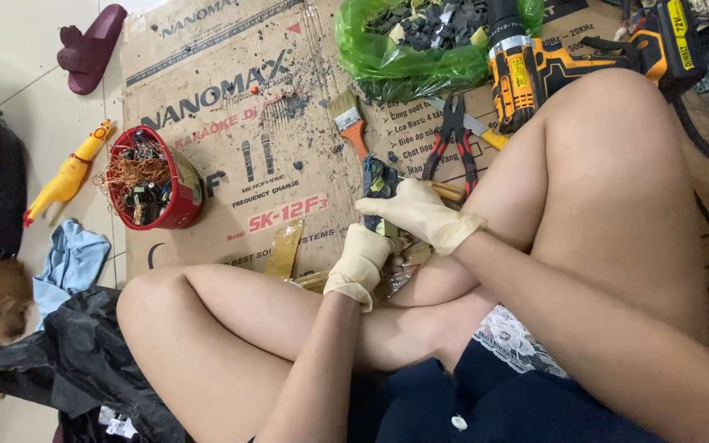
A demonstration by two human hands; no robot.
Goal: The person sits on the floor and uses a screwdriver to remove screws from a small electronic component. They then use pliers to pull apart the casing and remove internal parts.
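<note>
- Hands in pale gloves meet low in the middle, over the crossed legs of a person sitting on the floor.
- The left hand [360, 264] is curled shut around a small part; what the part is cannot be told.
- The right hand [420, 215] is closed on a thin wooden stick [446, 192] and rests on a dark board [379, 184] with little yellow bits on it.
- The board lies on the cardboard [231, 107], just in front of the hands and touching the right glove.
- Red pliers [455, 143] lie just past the right hand, beside the board.
- A brush [348, 121] with an orange handle lies near the board's far end.
- A yellow drill [535, 70] lies farther off, next to a green bag [404, 49] full of dark scraps.
- A red bowl [157, 176] of copper wire sits well to the left on the cardboard.
- A yellow rubber chicken [67, 174] lies on the floor beside the bowl.
- A dark red slipper [90, 47] is in the far left corner.
- A blue cloth [71, 261] and a black bag [67, 353] are by the left knee.
</note>
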